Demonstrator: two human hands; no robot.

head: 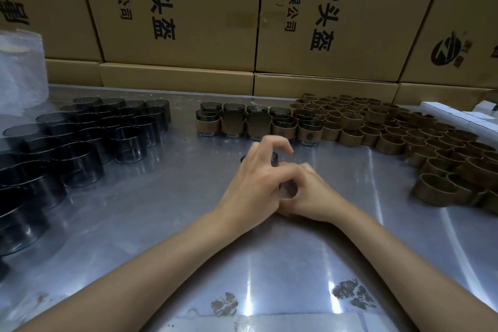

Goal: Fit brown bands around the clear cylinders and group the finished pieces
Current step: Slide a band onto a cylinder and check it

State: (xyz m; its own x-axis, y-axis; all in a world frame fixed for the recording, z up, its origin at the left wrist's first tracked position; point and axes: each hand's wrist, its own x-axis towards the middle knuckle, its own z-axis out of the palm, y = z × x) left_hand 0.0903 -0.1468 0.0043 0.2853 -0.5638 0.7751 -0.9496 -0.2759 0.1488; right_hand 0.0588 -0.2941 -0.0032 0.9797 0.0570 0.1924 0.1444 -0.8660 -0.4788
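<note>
The desk is shiny silver-grey with white glare streaks and two mottled brownish patches near its front edge. The clear cylinders look smoky dark. The bands are tan-brown; one carries a dark round mark. The cardboard boxes behind are tan with black printed characters and a round black logo.
</note>
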